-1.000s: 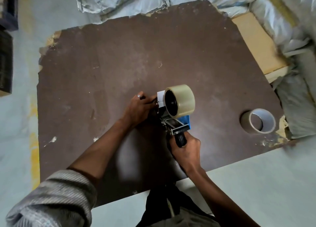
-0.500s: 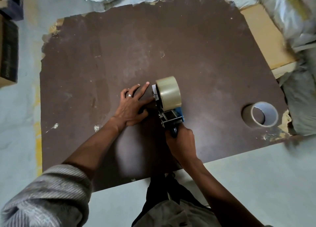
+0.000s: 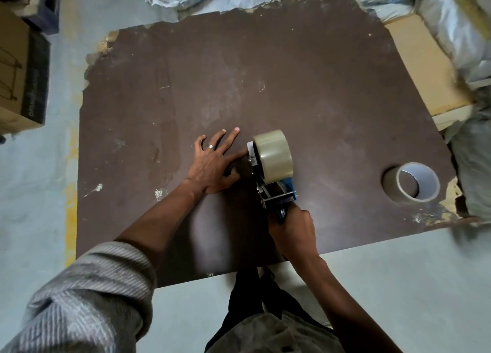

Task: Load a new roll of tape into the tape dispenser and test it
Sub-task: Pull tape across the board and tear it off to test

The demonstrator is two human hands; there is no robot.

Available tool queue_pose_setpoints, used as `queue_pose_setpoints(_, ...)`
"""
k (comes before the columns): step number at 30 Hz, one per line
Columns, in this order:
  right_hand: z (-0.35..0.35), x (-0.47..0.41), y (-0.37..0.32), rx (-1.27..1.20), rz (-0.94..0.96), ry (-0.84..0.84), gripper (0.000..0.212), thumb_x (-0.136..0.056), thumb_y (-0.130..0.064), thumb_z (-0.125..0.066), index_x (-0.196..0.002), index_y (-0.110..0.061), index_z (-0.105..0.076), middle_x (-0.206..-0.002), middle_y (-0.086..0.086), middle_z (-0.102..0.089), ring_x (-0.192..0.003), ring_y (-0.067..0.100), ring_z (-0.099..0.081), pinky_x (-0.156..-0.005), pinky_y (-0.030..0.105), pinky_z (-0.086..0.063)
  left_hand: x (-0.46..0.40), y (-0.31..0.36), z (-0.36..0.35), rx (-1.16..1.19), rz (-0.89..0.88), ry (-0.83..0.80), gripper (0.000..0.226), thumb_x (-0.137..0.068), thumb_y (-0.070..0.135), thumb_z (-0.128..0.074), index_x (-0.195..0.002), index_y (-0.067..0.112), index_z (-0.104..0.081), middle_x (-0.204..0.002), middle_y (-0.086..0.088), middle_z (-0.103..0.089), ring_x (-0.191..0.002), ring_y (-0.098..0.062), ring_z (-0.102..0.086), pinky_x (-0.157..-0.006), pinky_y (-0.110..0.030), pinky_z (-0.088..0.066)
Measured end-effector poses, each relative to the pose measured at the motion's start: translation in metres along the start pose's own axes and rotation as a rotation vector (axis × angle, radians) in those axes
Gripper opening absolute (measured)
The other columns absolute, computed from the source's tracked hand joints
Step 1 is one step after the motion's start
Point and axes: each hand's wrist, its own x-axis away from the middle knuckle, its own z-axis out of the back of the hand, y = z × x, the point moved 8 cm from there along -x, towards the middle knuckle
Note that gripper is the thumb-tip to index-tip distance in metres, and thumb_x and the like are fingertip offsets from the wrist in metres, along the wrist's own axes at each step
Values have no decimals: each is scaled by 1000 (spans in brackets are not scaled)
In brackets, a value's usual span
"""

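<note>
Work surface: I am kneeling or standing at the near edge of a dark brown board (image 3: 265, 68) whose edges are chipped; it is lying on a pale floor (image 3: 398, 286).

Tape dispenser: the tape dispenser (image 3: 276, 190) is standing near the middle of the board, slightly toward my right, with its blue and metal frame pointing back at me.

New roll: a roll of tape (image 3: 273, 154) is sitting mounted on the far end of the dispenser, its wide clear-tan face turned up toward the camera.

Right hand: my right hand (image 3: 293, 230) is gripping the dispenser's black handle (image 3: 281, 215); the fingers are curling tightly around it, fully closed on the handle.

Left hand: my left hand (image 3: 212, 166) is lying flat on the board just to the left of the roll, fingers spread wide and holding nothing. The forefinger is reaching to the white tab at the roll's left side; I cannot tell whether it is pressing tape down there. A ring (image 3: 211, 146) is showing on one finger.

Spare roll: a second tape roll (image 3: 411, 182) is lying on its side near the board's right edge, well apart from the dispenser.

Surroundings: a cardboard box (image 3: 18, 81) is sitting on the floor to the left; a tan panel (image 3: 422, 63) and crumpled grey sacks (image 3: 451, 15) are lying at the far right.
</note>
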Motion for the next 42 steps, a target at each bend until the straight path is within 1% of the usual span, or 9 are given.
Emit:
queue_pose_setpoints(6,4,32,22,76,-37,-44,20,-94,-26,-61,-105,-10,-67,-96,17,-73,-90,41,-67,-68,34,-44,3,4,-9,10,71,-60,76,-85,52,-40,-154,46,-9,-168,-3,-5,-152,-34,-15,-113,-69,-20)
queue_pose_setpoints(9,7,37,24,33,-51,-88,16,-93,-26,-62,-100,-13,-68,-94,14,-74,-88,39,-68,-68,34,-46,12,16,-8,95,146,-1,79,-86,44,-46,-158,29,-17,-167,-6,-15,-150,-31,-23,-114,-64,-25)
queue_pose_setpoints(13,5,31,29,-77,-103,-156,13,-84,-29,-66,-74,-21,-61,-76,4,-73,-71,27,-69,-61,32,-50,44,54,-19,195,94,79,69,-89,32,-41,-155,14,-29,-164,-7,-27,-148,-28,-30,-115,-61,-28)
queue_pose_setpoints(19,7,34,23,-120,-43,-119,16,-90,-27,-66,-79,-25,-56,-78,4,-69,-72,31,-67,-61,35,-48,42,63,-23,59,-6,54,56,-92,35,-36,-143,14,-45,-158,-7,-37,-149,-28,-29,-111,-66,-27)
queue_pose_setpoints(24,6,35,26,-87,-84,-96,16,-90,-28,-64,-76,-27,-56,-80,1,-62,-77,35,-64,-66,33,-44,34,59,-16,47,-76,62,53,-88,34,-42,-138,16,-42,-155,-5,-40,-149,-28,-29,-108,-63,-32)
queue_pose_setpoints(28,6,34,28,-56,-115,-116,14,-87,-26,-62,-93,-17,-71,-84,0,-62,-76,31,-59,-67,32,-43,35,57,-17,68,-79,64,53,-89,34,-45,-139,17,-38,-158,-4,-36,-151,-27,-25,-109,-63,-29)
queue_pose_setpoints(30,6,38,35,-32,-150,-120,14,-82,-32,-61,-84,-18,-65,-82,2,-66,-73,31,-61,-66,34,-49,35,57,-16,76,-74,61,58,-91,36,-43,-145,19,-34,-162,-2,-28,-152,-26,-21,-111,-62,-26)
queue_pose_setpoints(36,4,79,77,17,-272,-113,50,-64,-59,-46,-83,-17,-65,-80,10,-71,-73,33,-72,-73,43,-62,36,56,-18,78,-49,30,70,-95,46,-33,-159,23,-14,-168,2,-12,-154,-23,-14,-115,-60,-19)
queue_pose_setpoints(42,-2,93,97,-7,-282,-107,48,-63,-58,-46,-79,-16,-65,-76,11,-70,-70,32,-71,-68,44,-62,45,72,-22,73,-114,30,67,-95,43,-33,-158,24,-19,-167,-1,-15,-154,-24,-15,-114,-64,-20)
